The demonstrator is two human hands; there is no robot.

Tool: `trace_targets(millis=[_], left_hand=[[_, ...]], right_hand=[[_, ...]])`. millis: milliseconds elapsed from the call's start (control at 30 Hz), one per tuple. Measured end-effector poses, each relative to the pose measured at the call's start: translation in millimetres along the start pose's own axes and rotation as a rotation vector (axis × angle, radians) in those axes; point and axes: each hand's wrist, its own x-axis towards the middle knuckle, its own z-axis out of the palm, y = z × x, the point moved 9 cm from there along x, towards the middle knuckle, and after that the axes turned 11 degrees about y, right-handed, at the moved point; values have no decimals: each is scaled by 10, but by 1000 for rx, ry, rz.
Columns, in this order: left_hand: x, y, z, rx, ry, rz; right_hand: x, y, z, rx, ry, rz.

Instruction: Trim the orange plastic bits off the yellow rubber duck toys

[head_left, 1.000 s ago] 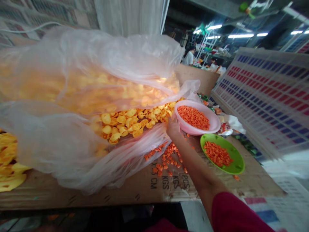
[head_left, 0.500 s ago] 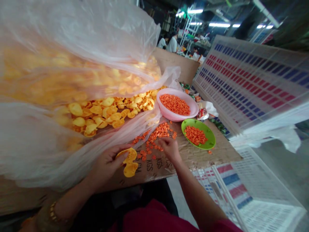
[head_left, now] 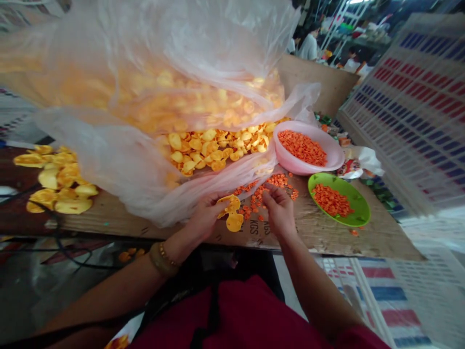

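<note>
My left hand point(head_left: 208, 216) pinches a thin yellow moulded piece point(head_left: 234, 221) with rounded lobes and small holes, held just above the cardboard point(head_left: 221, 236). To its right, my right hand point(head_left: 279, 209) is at the loose small orange discs point(head_left: 250, 212), its thumb and fingers pressed together. Whatever sits between those fingertips is too small to make out. Beyond the hands, many yellow shell-like pieces point(head_left: 207, 148) spill from a large clear plastic bag point(head_left: 152, 203).
A pink bowl point(head_left: 336, 157) and a green dish point(head_left: 363, 213), both with orange discs, stand at the right. More yellow pieces point(head_left: 58, 182) lie far left, near black cables point(head_left: 58, 232). White crates point(head_left: 410, 102) stand at the right; people point(head_left: 308, 47) are in the background.
The view has swung left, bringing the far-left yellow pieces into sight. My left hand still holds the yellow piece. My right hand has turned, so its pinched fingertips now show over the discs.
</note>
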Motion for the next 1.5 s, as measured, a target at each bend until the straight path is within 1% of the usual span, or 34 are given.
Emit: trace_targets(millis=[67,133,167,200,233,267,300,333,367,400,433,467,500,533,567,600,667,700,733,767,833,867,933,1000,1100,1233,1300,1400,1500], left_hand=[[-5,-61,26,-44,59,-59],[-23,-209,81,-88,81,-187],[-40,-294,116,-98,68,-258],[-62,-378,148,-98,42,-328],[-85,-458,153,-74,27,-390],[-96,-511,118,-26,39,-420],[-89,-523,49,31,79,-406],[-69,-492,-19,83,118,-354],[-47,-429,-47,127,123,-277],[-31,-347,-17,151,76,-187],[-31,-257,69,150,-19,-94],[-53,-175,187,132,-143,-16],[-87,-112,291,112,-253,36],[-110,-66,355,91,-322,66],[-112,-41,373,66,-343,68],[-99,-42,362,35,-342,39],[-81,-116,321,-46,-353,-100],[-85,-164,300,-90,-373,-181],[-90,-202,276,-130,-392,-248],[-90,-226,247,-168,-403,-293],[-66,-239,191,-253,-400,-330],[-51,-239,175,-298,-398,-337],[-14,-245,161,-375,-385,-348],[29,-295,141,-397,-333,-385],[83,-374,93,-372,-217,-438],[89,-369,115,-371,-178,-435],[96,-361,108,-378,-139,-417],[99,-377,88,-366,-83,-412],[95,-409,70,-341,-47,-422]], right_hand=[[-275,-162,180,235,20,-34],[-470,-286,303,278,51,-134],[-515,-319,344,275,58,-173],[-514,-319,366,270,66,-180],[-469,-285,379,266,70,-147],[-394,-224,392,260,62,-78],[-308,-150,417,250,39,14],[-233,-84,467,238,-9,110],[-180,-38,540,233,-77,198],[-153,-18,623,244,-146,272],[-145,-18,701,279,-197,337],[-149,-26,760,335,-214,401],[-157,-40,797,402,-205,461],[-161,-60,807,471,-173,506],[-153,-89,780,533,-124,523],[-132,-125,716,583,-64,511],[-87,-189,517,656,40,452],[-82,-198,416,680,67,439],[-99,-183,339,695,68,452],[-140,-154,295,706,39,485],[-270,-106,278,702,-71,538],[-344,-96,287,684,-129,536],[-486,-88,329,615,-232,495],[-581,-85,358,523,-278,421],[-623,-121,346,434,-251,280],[-658,-176,347,330,-235,161],[-667,-212,335,266,-218,93],[-674,-319,292,168,-177,-79],[-703,-433,277,67,-170,-255]])
